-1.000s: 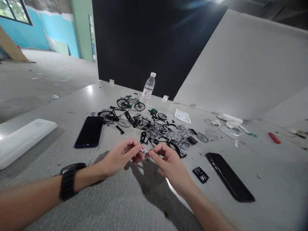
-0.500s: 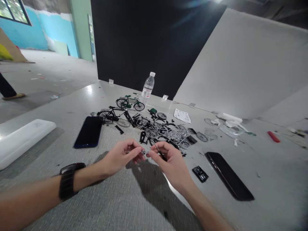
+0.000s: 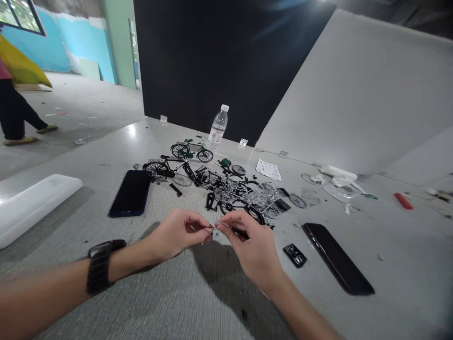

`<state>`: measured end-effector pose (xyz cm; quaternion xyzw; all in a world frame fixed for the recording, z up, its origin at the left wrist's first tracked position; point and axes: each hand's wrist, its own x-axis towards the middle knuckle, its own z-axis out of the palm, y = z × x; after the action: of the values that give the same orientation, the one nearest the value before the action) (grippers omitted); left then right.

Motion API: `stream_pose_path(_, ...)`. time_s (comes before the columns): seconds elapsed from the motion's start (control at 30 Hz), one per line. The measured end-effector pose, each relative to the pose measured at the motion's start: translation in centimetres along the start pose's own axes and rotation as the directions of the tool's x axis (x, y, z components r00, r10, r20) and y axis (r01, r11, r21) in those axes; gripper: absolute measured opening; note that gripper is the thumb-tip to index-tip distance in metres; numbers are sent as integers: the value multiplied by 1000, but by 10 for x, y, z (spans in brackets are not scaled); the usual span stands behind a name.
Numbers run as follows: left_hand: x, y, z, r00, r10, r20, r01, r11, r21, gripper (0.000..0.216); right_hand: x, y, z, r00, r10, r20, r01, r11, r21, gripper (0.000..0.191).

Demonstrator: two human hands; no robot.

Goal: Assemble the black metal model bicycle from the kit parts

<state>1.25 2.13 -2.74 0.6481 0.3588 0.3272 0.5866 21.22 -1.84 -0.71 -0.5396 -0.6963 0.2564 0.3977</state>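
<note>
My left hand (image 3: 179, 234), with a black watch (image 3: 102, 264) on its wrist, is closed in a pinch on a small silvery metal part (image 3: 213, 230). My right hand (image 3: 252, 243) meets it there, thumb and forefinger pressed together at the same part. A thin tool with a dark handle (image 3: 241, 233) lies in the right palm, mostly hidden by the fingers. Just beyond both hands spreads a pile of black and silver model bicycle parts (image 3: 240, 189). Behind it, a black model bicycle (image 3: 170, 167) and a green model bicycle (image 3: 191, 150) stand upright.
A dark phone (image 3: 130, 193) lies left of the parts, and a white case (image 3: 38, 205) farther left. To the right are a small black parts tray (image 3: 295, 255) and a long black case (image 3: 336, 257). A water bottle (image 3: 217, 126) and a paper sheet (image 3: 268, 170) are behind.
The fingertips of both hands have drawn closer together, and the tool in my right hand has tilted lower. At far left, a walking person has come further into view.
</note>
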Motion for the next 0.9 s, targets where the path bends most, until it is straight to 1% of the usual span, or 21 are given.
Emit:
stream_pose_path(0.07, 0, 0, 0, 999, -9, 31, 10, 999, -31, 13, 0, -1, -1, 1000, -20, 19, 20, 1000, -22, 2)
stream_pose_path(0.13, 1, 0, 0, 998, -22, 55, 25, 998, -52, 12, -1, -1, -2, 998, -26, 51, 28, 999, -45, 4)
stream_pose_path(0.2, 1, 0, 0, 996, -32, 81, 35, 999, -30, 11, -2, -1, -3, 996, -31, 84, 36, 998, -60, 7)
stream_pose_path(0.3, 0, 0, -1, 993, -22, 119, 20, 1000, 16, 18, -2, -3, -3, 994, -30, 107, 36, 998, -53, 7)
stream_pose_path(0.37, 1, 0, -1, 993, -17, 119, 18, 1000, -10, 16, 0, -7, -4, 996, 12, 85, -10, 1000, -28, 10)
stream_pose_path(0.43, 1, 0, -1, 994, -25, 109, 29, 999, -42, 15, 4, -11, -7, 997, 80, 11, -80, 997, 24, 18)
stream_pose_path(0.5, 1, 0, -2, 994, -39, 98, 44, 997, -56, 15, 8, -12, -11, 983, 164, -81, -156, 983, 98, 25)
stream_pose_path(0.57, 1, 0, -2, 994, -60, 96, 67, 996, -67, 15, 12, -9, -13, 962, 237, -132, -212, 960, 182, 30)
stream_pose_path(0.63, 2, -1, -3, 991, -90, 97, 100, 991, -95, 15, 14, -4, -13, 948, 290, -132, -250, 934, 255, 32)
stream_pose_path(0.7, 2, -1, -4, 989, -108, 101, 121, 985, -122, 15, 15, 2, -12, 944, 311, -113, -266, 916, 300, 34)
stream_pose_path(0.9, 3, 1, -6, 989, -117, 93, 132, 975, -177, 21, 13, 9, -10, 955, 287, -70, -261, 931, 254, 36)
